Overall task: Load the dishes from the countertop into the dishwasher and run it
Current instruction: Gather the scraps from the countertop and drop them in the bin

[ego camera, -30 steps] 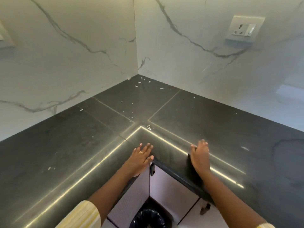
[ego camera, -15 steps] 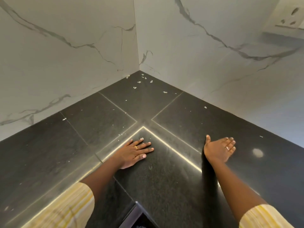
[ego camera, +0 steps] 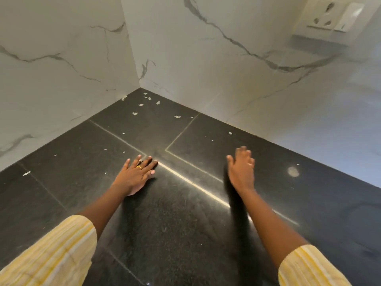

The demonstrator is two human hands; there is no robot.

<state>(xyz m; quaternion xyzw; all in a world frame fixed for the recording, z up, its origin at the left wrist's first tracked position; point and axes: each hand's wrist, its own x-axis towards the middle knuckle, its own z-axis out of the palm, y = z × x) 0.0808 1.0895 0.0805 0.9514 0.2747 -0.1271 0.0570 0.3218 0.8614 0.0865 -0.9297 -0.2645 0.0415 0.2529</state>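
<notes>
In the head view neither dishes nor dishwasher show, just the dark stone table [ego camera: 68,153] with pale flecks [ego camera: 147,98] near the marble walls [ego camera: 61,58]. I'd judge the person is between steps, and the next move calls for turning to find the dishes. The left hand [ego camera: 135,176] lies flat on the table, fingers spread, holding nothing; the right hand [ego camera: 241,171] is blurred, fingers straight and empty, and I cannot tell whether it touches the stone.
</notes>
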